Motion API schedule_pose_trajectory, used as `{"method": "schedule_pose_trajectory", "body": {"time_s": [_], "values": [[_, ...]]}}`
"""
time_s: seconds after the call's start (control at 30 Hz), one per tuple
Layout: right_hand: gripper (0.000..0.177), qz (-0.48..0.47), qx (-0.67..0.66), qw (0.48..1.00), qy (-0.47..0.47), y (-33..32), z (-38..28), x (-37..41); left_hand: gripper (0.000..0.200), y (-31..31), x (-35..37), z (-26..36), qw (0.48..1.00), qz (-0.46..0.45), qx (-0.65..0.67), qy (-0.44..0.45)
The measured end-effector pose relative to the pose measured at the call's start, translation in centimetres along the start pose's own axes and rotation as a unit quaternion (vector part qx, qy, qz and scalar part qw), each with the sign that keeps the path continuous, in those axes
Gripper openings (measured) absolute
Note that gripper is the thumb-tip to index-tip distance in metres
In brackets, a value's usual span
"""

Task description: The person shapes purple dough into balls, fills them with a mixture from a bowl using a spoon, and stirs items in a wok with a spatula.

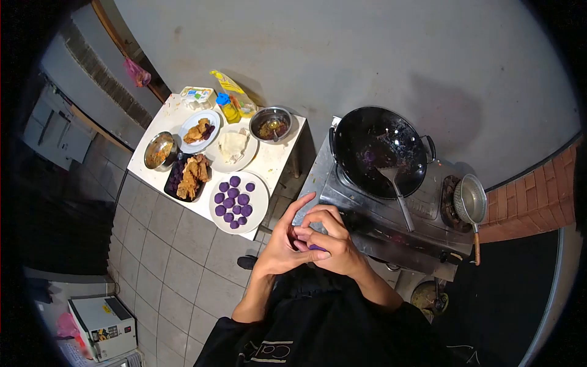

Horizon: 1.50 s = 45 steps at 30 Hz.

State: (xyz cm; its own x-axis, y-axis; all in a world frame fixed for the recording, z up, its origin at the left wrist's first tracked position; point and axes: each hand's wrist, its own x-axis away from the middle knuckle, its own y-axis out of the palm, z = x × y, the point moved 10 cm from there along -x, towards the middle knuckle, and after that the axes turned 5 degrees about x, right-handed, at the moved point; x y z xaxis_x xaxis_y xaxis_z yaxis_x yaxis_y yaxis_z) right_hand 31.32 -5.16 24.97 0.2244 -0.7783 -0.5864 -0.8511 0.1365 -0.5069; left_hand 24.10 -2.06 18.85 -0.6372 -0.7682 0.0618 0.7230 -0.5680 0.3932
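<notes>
Close together in front of the body, my left hand (284, 244) and my right hand (333, 241) are wrapped round a small purple piece (317, 248), mostly hidden by the fingers. The left index finger points up and away. To the left, a white plate (262, 211) bears several purple balls (243, 199). Beyond my hands on the right, a black wok (382, 137) sits on the metal stove (422, 189), with dark liquid and a purple bit inside. A metal spatula (400, 199) leans in the wok, its handle over the near rim.
The white table (143, 168) holds a black tray of fried food (193, 176), a plate with wrappers (233, 145), steel bowls (271, 125), a blue-capped bottle (228, 109) and a yellow bag (235, 88). Right of the wok stands a small pot (471, 199); below is a bucket (428, 296).
</notes>
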Motion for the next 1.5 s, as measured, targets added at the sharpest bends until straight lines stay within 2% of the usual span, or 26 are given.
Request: {"method": "schedule_pose_trajectory", "body": {"time_s": [0.13,0.23,0.33,0.43,0.53,0.63,0.67,0.77,0.87,1.07,1.17,1.37,1.5], "values": [[0.027,-0.015,-0.051,0.998,0.022,-0.9,-0.2,-0.3,0.114,0.4,-0.1,0.3,1.000,0.006,-0.002,0.019],[0.029,-0.072,-0.077,0.994,-0.017,-1.1,-0.1,0.3,0.114,1.5,-0.1,0.8,0.999,0.008,-0.040,0.020],[0.031,-0.049,-0.051,0.997,-0.007,-1.5,0.5,0.9,0.109,2.9,-0.2,1.0,0.999,-0.032,0.012,0.029],[0.030,-0.018,-0.007,1.000,-0.013,-1.2,1.0,1.8,0.114,2.3,-0.7,-0.3,1.000,0.022,-0.017,0.002],[0.027,-0.069,-0.031,0.997,0.025,-1.7,0.7,1.4,0.114,2.0,-0.6,-0.9,0.999,0.011,-0.025,0.021],[0.025,-0.112,-0.045,0.993,-0.004,-1.6,0.5,1.9,0.114,3.2,-0.8,-0.4,0.997,-0.003,-0.072,0.025],[0.025,-0.101,-0.029,0.994,-0.012,-1.5,0.6,2.1,0.114,3.5,-0.9,-0.4,0.992,-0.019,-0.113,0.054],[0.023,-0.066,-0.015,0.998,-0.006,-2.1,1.1,2.6,0.114,3.7,-0.9,-0.2,1.000,-0.014,-0.023,0.014],[0.037,0.010,0.045,0.999,-0.005,-3.4,0.4,2.6,0.110,3.9,-1.4,-0.8,0.998,-0.043,-0.042,0.001],[0.038,-0.028,-0.021,0.999,0.036,-4.9,0.2,2.1,0.116,4.1,-2.2,-0.3,0.998,-0.037,-0.048,0.002],[0.033,-0.019,0.003,1.000,0.019,-4.1,0.9,2.8,0.111,5.2,-2.1,-0.1,0.998,-0.053,-0.033,0.002],[0.033,0.045,0.053,0.997,0.019,-3.3,1.3,3.5,0.108,4.2,-1.9,-1.1,0.997,-0.059,-0.047,0.016],[0.034,-0.005,0.000,0.999,0.046,-3.3,0.5,2.7,0.112,4.0,-1.7,-0.5,0.999,-0.039,-0.023,0.011]]}}
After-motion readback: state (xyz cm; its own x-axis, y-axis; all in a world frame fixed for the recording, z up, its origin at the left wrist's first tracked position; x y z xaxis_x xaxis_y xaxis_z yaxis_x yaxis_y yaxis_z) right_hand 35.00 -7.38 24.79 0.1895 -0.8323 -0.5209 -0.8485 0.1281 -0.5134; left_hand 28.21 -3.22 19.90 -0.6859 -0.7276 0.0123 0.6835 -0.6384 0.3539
